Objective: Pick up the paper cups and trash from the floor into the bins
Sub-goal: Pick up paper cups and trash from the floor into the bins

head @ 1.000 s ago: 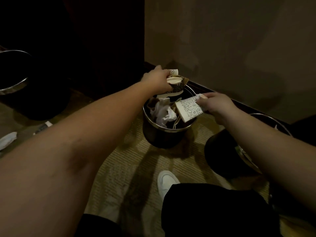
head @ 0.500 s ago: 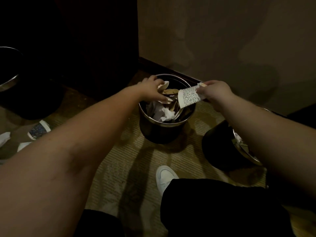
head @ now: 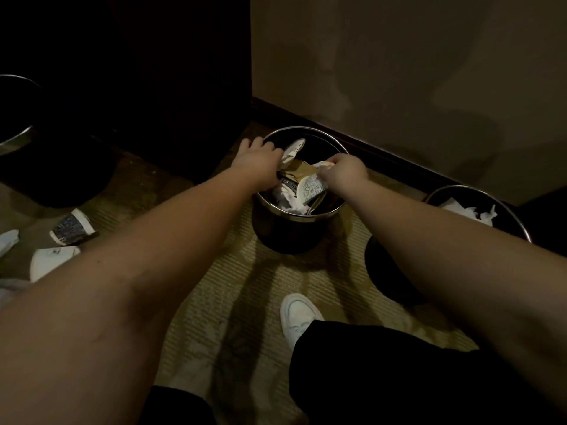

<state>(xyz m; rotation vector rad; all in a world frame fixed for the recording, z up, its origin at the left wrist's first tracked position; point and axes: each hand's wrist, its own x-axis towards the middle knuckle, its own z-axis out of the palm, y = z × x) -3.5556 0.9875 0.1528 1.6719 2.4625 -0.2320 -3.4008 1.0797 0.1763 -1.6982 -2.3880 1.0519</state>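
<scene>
The middle bin (head: 285, 237), black with a metal rim, stands on the carpet by the wall and holds white tissues and crushed cups. My left hand (head: 257, 162) reaches over its left rim, fingers curled on a crushed white paper cup (head: 293, 150) inside. My right hand (head: 345, 171) is over the bin's right side and pinches a patterned paper cup (head: 311, 188) that lies flattened inside the bin. Brown paper (head: 302, 171) sits between the two hands. On the floor at the left lie a dark patterned cup (head: 72, 230) and a white cup (head: 50, 262).
A second bin (head: 478, 191) with tissues stands at the right, close to my right forearm. A third bin (head: 18, 136) is at the far left in shadow. White trash (head: 7, 240) lies at the left edge. My white shoe (head: 299, 317) is just before the middle bin.
Both hands have dropped from above the rim down into the middle bin, carrying the cups with them. The view has tilted, bringing the floor cups at the left into sight.
</scene>
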